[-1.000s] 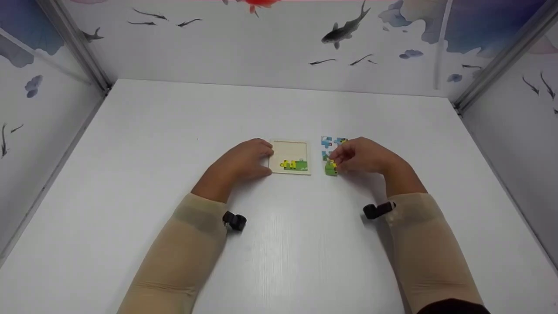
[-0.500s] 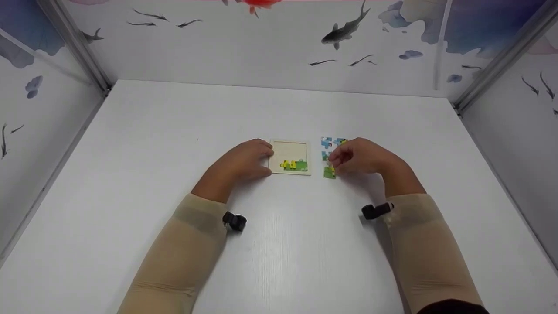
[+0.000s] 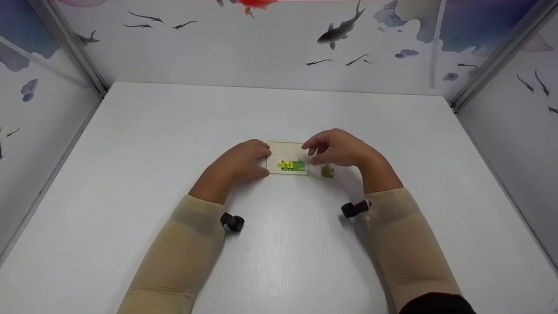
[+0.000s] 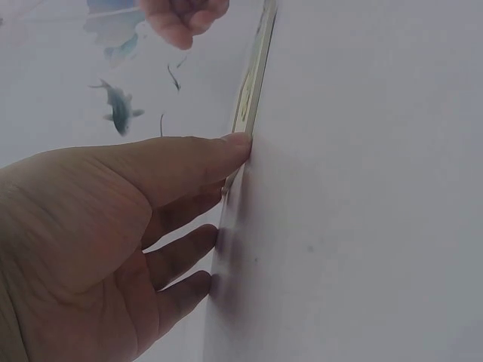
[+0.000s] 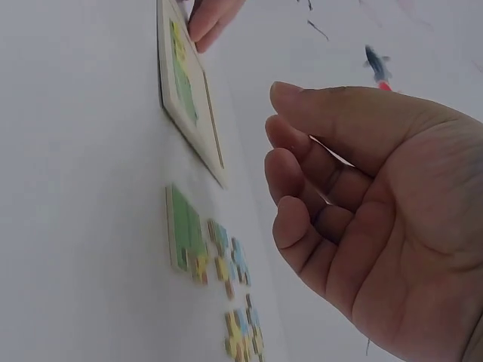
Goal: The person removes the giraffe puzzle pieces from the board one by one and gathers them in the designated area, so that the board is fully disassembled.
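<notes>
A square wooden puzzle board [image 3: 287, 150] lies on the table with joined green and yellow pieces [image 3: 293, 165] along its near side. My left hand [image 3: 237, 162] rests against the board's left edge, thumb at the near corner and fingers extended farther along. My right hand [image 3: 342, 146] hovers by the board's right edge, fingers loosely bent and no piece visible between thumb and fingertips. Below it lies a green puzzle piece [image 3: 327, 171]. In the right wrist view that green piece [image 5: 183, 230] and several blue and yellow pieces [image 5: 235, 335] lie beside the board, mostly hidden from the head view.
The white table [image 3: 270, 244] is closed in at the back and sides by white panels [image 3: 244, 52] printed with fish and plants. Grey metal posts [image 3: 74, 43] stand at the back corners. A small black camera [image 3: 355, 209] sits on each wrist.
My right hand has moved left, from the loose pieces to the board's right edge. The near green piece was earlier drawn slightly toward me. My left hand stays at the board.
</notes>
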`<state>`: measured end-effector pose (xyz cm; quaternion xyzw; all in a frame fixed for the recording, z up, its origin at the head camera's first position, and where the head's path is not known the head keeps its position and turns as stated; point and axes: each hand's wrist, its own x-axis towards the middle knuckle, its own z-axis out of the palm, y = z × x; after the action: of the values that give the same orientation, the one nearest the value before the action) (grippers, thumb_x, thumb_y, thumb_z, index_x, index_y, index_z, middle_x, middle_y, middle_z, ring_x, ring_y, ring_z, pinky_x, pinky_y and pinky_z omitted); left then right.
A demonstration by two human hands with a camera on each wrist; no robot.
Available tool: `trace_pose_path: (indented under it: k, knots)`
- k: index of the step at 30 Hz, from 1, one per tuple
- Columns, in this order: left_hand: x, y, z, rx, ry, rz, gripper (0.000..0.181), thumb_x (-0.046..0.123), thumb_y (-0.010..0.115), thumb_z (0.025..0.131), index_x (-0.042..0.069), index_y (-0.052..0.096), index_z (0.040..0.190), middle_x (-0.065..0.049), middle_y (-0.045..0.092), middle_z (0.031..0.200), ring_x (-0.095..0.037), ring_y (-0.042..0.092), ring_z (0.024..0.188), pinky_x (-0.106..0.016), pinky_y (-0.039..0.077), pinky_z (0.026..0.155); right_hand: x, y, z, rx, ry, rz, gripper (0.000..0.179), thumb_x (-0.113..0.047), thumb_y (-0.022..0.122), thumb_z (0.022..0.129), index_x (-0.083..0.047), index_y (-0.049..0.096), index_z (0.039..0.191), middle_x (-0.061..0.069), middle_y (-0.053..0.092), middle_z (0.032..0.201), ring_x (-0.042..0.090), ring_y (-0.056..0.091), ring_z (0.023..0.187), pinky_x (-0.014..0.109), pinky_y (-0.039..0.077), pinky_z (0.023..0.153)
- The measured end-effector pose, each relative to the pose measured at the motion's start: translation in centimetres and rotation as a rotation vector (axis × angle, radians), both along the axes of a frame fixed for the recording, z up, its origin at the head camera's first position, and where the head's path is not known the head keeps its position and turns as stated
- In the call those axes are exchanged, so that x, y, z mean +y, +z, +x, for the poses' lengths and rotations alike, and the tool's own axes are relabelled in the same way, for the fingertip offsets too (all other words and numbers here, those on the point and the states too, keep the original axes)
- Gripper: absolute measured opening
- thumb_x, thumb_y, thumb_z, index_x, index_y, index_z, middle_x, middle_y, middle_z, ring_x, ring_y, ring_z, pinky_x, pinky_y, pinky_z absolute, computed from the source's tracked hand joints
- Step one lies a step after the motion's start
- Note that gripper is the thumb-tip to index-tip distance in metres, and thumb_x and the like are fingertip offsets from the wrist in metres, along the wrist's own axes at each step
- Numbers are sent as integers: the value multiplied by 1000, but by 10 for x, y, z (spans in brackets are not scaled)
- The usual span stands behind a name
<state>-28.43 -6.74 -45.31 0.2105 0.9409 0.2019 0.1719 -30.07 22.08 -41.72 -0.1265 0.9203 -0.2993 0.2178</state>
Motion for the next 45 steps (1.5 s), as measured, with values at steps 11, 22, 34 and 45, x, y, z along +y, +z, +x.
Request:
trace_pose_path:
  k: [11, 22, 34, 45]
  knots:
    - [-1, -1, -1, -1, -2, 1, 59, 27, 74, 99, 12, 58, 154, -2, 48, 167, -24, 39, 160, -44, 30, 134, -41, -10, 0, 8, 77, -10, 32, -19, 77, 98, -24, 77, 129, -1, 74, 112, 21, 65, 103, 35, 58, 91]
    - [0, 2, 2, -24, 24, 13, 60, 26, 75, 100, 13, 57, 156, -2, 47, 168, -25, 37, 161, -44, 29, 135, -38, -27, -1, -6, 67, 16, 37, -11, 77, 94, -25, 77, 128, -1, 73, 117, 22, 64, 108, 40, 55, 100]
    - [-2, -1, 0, 10, -9, 22, 58, 24, 75, 99, 10, 59, 153, -4, 49, 166, -25, 40, 159, -42, 31, 134, -44, -29, 4, 10, 68, 23, 41, -1, 72, 91, -27, 80, 123, 0, 71, 121, 23, 62, 111, 41, 54, 99]
    - [-2, 1, 0, 2, -22, 23, 58, 26, 74, 99, 9, 59, 153, -6, 48, 167, -26, 40, 160, -44, 31, 133, -42, -29, 3, 51, 139, 38, 51, 1, 68, 93, -29, 77, 134, 2, 67, 124, 24, 59, 110, 42, 53, 98]
